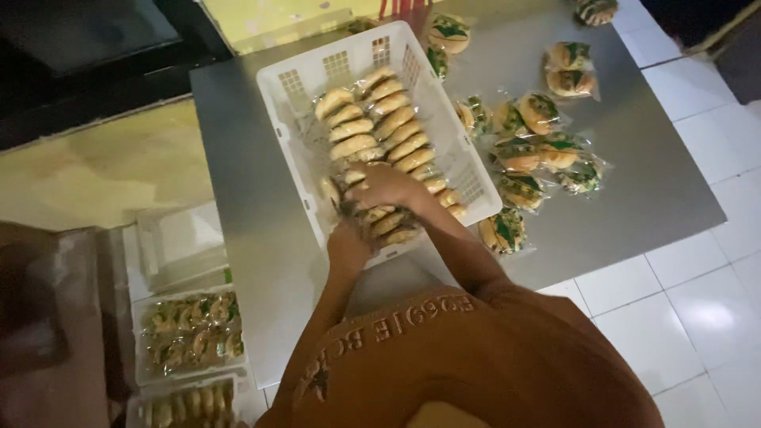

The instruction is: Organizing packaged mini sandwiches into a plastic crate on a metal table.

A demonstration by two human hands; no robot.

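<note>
I look down on a white slotted plastic basket (297,119) set aslant on the grey metal table (238,198), its near end close to the table's front edge, within easy reach of both arms. Inside it, round golden buns in clear plastic wrappers (372,127) stand on edge in two tight rows running from the far end toward me; standing them that way seems to pack more in than laying them flat.

My right hand (388,186) lies palm down over the near end of the rows, fingers curled onto the wrapped buns there, pressing or gripping them; whether it actually clasps one I cannot tell. My left hand (349,246) sits at the basket's near rim, fingers closed against the last buns, seemingly bracing the row so that it stays upright.

More wrapped buns with green print (539,150) lie loose toward the table's right edge, just beside the basket, handy for the right hand. Off the table's left edge, lower down, clear plastic trays of similar packets (190,329) are stacked on the floor side.
</note>
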